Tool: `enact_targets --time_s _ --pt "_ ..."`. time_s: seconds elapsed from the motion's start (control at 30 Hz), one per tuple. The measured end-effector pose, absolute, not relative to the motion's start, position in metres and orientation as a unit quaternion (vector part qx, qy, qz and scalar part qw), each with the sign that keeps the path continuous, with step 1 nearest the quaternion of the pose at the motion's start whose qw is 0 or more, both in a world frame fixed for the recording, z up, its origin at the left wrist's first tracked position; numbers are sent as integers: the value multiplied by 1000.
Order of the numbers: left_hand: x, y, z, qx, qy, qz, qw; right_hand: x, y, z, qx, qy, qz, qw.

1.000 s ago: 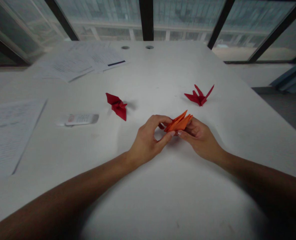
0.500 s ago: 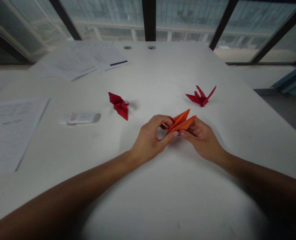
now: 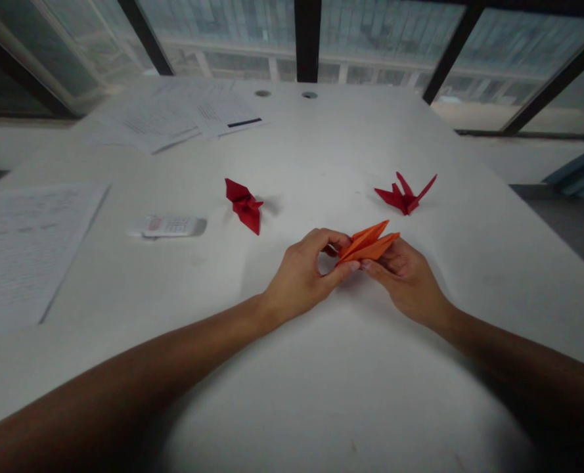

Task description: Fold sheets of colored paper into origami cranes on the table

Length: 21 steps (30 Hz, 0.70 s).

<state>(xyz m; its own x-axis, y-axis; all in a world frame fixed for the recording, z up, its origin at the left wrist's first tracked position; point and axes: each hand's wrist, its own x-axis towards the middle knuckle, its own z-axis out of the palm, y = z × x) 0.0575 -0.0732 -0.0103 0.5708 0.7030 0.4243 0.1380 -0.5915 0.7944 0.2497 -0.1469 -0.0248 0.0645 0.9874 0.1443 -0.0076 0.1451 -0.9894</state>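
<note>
An orange folded paper piece (image 3: 370, 244), with two pointed flaps aimed up and right, is held between both hands just above the white table (image 3: 292, 381). My left hand (image 3: 314, 266) pinches its lower left end between thumb and fingers. On the other side my right hand (image 3: 403, 276) grips it from the right, thumb at the lower edge; the right fingertips are partly hidden behind the paper. Beyond the hands lie two red paper cranes: one crane (image 3: 245, 207) at the left, another crane (image 3: 404, 197) at the right with its thin points raised.
A white eraser (image 3: 171, 226) in a printed sleeve lies left of the left crane. Written sheets (image 3: 30, 249) cover the table's left side, and more papers (image 3: 173, 118) overlap at the back left. Two round holes sit near the far edge, before the windows.
The whole view has shifted slightly, so everything appears a little further right. Both hands keep the same hold on the orange paper; its shape looks unchanged.
</note>
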Motion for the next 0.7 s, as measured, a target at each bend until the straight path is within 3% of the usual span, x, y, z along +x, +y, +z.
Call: enact_targets --time_s 0.47,0.7 --pt "57 -72 -10 820 107 417 378 258 -141 -23 -454 -525 487 530" --pt "57 -73 -12 818 135 424 365 261 -138 -25 -459 -515 506 518"
